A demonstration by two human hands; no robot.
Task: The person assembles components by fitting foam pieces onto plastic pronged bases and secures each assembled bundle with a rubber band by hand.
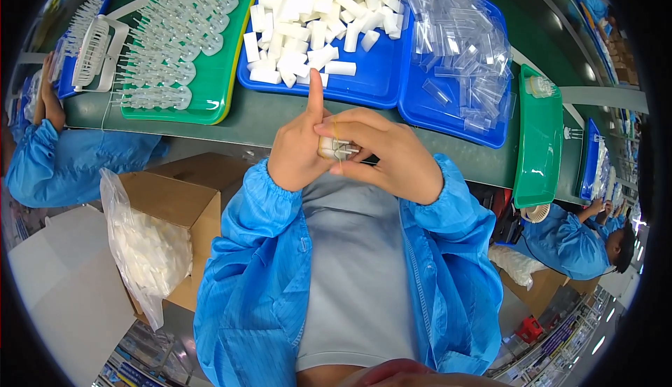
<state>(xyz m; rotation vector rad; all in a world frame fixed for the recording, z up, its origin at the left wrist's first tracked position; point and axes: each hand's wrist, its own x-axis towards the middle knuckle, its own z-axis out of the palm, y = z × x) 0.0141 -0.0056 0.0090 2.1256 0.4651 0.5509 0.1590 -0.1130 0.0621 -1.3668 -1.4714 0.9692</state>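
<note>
In front of my chest, both hands are closed round a small bundle of white and clear pieces. A thin yellowish band shows across it, near my right fingertips. My left hand holds the bundle from the left, its index finger pointing straight up. From the right, my right hand grips it between thumb and fingers. Much of the bundle is hidden by the fingers. Just beyond my hands, a blue tray holds a heap of short white foam-like cylinders.
A green tray of branched clear plastic parts stands left; right are a blue tray of clear plastic sleeves and a green tray with a few clear parts. A cardboard box with bagged white pieces stands lower left. Co-workers sit either side.
</note>
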